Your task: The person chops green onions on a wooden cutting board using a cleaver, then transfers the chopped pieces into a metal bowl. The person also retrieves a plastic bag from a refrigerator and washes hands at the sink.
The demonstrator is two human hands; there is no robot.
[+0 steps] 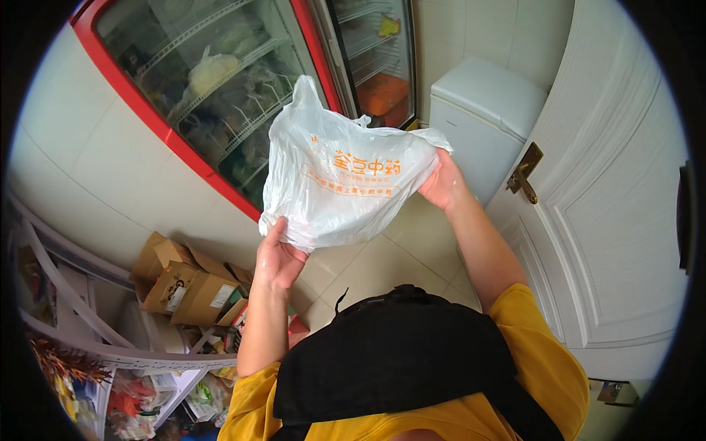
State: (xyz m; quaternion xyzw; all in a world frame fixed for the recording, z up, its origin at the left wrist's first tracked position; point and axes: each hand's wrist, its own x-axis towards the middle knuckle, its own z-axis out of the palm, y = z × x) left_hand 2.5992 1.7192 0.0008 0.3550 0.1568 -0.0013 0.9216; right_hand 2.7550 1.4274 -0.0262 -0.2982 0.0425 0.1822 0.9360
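Observation:
A white plastic carrier bag with orange writing is stretched out flat between my two hands. My left hand grips its lower left corner, thumb on top of the plastic. At the bag's upper right corner, my right hand holds the edge, its fingers partly hidden behind the film. One handle loop of the bag sticks up at the upper left. Whether anything is inside the bag I cannot tell.
Beyond the bag stand a red-framed glass-door fridge and a second open-shelved cooler. A white chest freezer and a white door are at right. Cardboard boxes and cluttered shelving lie at left.

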